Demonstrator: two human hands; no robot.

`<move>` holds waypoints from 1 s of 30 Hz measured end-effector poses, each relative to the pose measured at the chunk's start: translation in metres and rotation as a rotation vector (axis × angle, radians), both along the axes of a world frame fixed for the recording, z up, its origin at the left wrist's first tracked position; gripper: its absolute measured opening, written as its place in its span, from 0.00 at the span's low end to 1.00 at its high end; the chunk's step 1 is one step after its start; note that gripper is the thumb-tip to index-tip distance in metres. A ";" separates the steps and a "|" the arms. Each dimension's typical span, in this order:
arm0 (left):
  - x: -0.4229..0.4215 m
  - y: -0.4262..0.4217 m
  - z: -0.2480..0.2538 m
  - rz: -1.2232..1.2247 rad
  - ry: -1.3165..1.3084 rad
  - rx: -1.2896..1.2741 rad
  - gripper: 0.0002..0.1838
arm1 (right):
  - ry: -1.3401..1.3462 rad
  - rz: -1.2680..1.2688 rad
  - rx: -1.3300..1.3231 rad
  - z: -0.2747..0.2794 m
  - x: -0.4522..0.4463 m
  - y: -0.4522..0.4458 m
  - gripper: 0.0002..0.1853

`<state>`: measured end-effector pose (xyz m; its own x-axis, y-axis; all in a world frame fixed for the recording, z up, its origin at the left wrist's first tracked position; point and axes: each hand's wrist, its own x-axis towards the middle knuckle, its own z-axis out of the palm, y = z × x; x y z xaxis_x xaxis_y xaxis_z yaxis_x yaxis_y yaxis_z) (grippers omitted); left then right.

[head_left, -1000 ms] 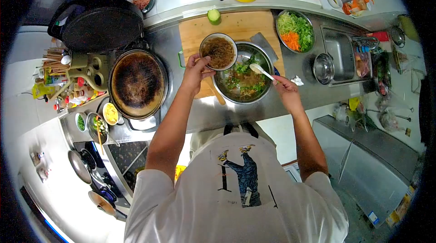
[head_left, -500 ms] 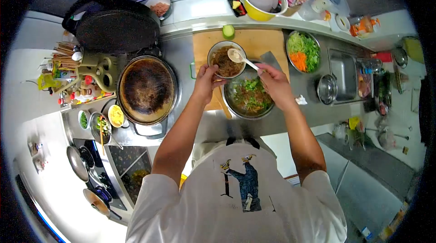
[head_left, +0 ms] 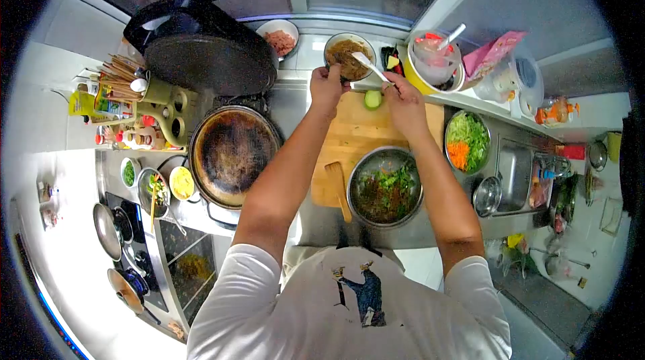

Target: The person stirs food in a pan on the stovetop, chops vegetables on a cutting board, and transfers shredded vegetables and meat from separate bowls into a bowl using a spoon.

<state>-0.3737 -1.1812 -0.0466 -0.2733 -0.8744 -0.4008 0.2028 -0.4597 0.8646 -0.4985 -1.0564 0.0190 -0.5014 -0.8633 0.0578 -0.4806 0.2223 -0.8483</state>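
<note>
My left hand (head_left: 326, 93) grips the near edge of a white-rimmed bowl (head_left: 328, 45) holding brown, noodle-like strands (head_left: 344, 57). This bowl is at the windowsill, beyond the cutting board; whether it rests there is unclear. In my right hand (head_left: 404, 99) is the handle of a pale spoon (head_left: 369, 65), its head over the strands. A cut green vegetable piece (head_left: 373, 99) is on the wooden cutting board (head_left: 342, 135) near my right hand. Closer to me, a metal bowl (head_left: 363, 166) contains chopped greens and brown strands (head_left: 385, 192). A wooden spatula (head_left: 339, 192) lies to its left.
On the left is a round griddle (head_left: 234, 155) with its dark lid (head_left: 211, 64) raised. A bowl of pink meat (head_left: 279, 41) and a yellow container (head_left: 418, 79) stand on the sill. Shredded vegetables (head_left: 468, 141) fill a bowl beside the sink (head_left: 514, 175).
Both hands have moved forward with the bowl and spoon, from over the cutting board to the windowsill. The camera view has tilted up, showing more window.
</note>
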 end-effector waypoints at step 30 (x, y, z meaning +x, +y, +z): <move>0.004 -0.091 -0.014 0.575 0.256 0.346 0.17 | 0.029 -0.022 -0.037 -0.039 -0.026 -0.032 0.13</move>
